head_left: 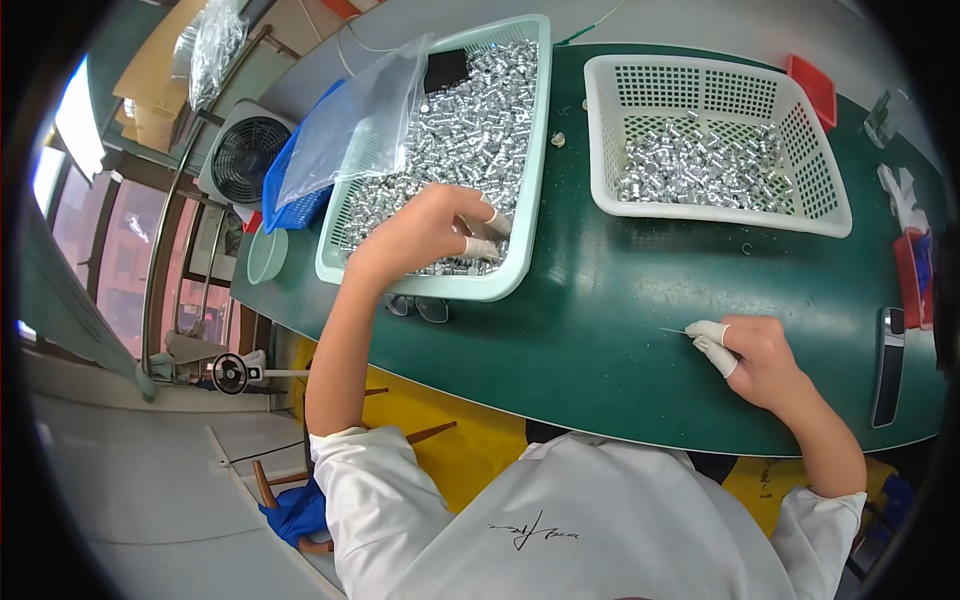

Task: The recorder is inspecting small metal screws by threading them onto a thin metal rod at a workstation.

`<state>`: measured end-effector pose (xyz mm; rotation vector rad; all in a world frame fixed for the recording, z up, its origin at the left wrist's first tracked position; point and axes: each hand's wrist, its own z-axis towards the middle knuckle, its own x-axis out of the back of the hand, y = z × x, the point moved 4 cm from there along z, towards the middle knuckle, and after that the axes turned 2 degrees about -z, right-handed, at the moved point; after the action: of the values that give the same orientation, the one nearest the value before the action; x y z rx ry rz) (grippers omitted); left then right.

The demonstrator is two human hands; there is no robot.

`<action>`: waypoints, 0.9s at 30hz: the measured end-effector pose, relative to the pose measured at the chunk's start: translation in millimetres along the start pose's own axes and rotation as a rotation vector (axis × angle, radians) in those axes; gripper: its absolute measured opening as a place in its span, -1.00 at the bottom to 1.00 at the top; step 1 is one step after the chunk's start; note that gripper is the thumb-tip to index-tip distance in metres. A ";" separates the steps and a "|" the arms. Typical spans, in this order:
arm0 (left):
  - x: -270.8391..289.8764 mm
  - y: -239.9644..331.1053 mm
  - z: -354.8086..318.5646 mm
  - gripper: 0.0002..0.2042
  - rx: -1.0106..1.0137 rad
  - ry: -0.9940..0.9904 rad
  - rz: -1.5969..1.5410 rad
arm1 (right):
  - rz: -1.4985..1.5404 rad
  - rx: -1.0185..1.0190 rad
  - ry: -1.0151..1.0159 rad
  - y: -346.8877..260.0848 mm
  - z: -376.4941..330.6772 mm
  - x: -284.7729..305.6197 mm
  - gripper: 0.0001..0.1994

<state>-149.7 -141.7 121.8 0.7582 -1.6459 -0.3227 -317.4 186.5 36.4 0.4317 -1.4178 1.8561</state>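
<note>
My left hand [440,228] reaches over the near side of a pale green basket [536,150], its fingertips down at the heap of small silvery metal parts [470,120] inside. White finger cots cover its thumb and finger, which curl toward each other; whatever lies between them is too small to make out. Above the green tabletop [600,330], at the right, my right hand [750,358] pinches a thin pointed metal pick [673,330] that points left. Its thumb and forefinger also wear white cots. Beyond it stands a white basket [720,212] holding more silvery parts [700,165].
A clear plastic bag [350,130] drapes over the green basket's left rim, beside a blue basket [295,185]. Glasses [430,309] lie by its near edge. On the right are a phone-like dark object [887,368] and a red box [914,280]. A fan [248,150] stands at left.
</note>
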 end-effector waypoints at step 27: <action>-73.0 111.4 -29.8 -0.72 -1.048 0.145 -0.487 | 0.172 -0.024 0.160 19.5 -7.3 9.3 -0.67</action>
<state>-150.7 -6.3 138.7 0.3304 -0.9151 -1.3117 -336.5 194.5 26.9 0.1483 -1.4030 1.9603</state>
